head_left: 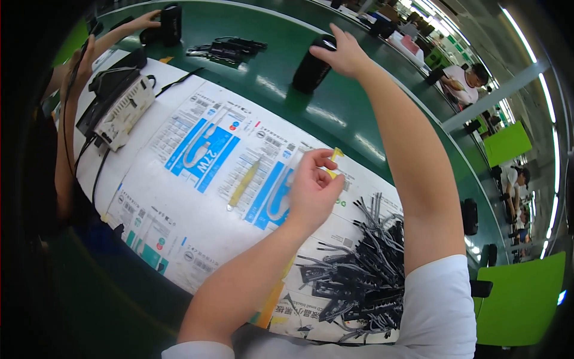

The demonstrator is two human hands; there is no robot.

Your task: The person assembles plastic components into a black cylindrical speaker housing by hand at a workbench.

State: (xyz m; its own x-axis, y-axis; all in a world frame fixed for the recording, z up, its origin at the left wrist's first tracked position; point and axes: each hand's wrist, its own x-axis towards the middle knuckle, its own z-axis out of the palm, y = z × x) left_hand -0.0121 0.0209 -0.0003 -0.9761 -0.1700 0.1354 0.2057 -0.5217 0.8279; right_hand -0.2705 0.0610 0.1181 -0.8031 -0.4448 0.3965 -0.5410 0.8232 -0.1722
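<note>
My right hand (347, 55) reaches out over the green bench and grips the top of a black cylindrical case (311, 70), which looks like a portable speaker. It stands slightly tilted, its lower end at the green surface. My left hand (314, 191) is above the white cardboard sheet (179, 233), its fingers loosely curled and the thumb apart from the index finger. A strip of yellow tape (338, 153) is at the cardboard's edge beside these fingertips. Below that hand and to its right lies a heap of black-and-grey cord straps (359, 275).
Black straps (224, 50) lie on the green bench (263, 27). At far left, a co-worker's hand (143, 23) touches another black cylinder (171, 25); a beige power unit (124, 113) with cables sits nearby. A green chair back (520, 299) is at right.
</note>
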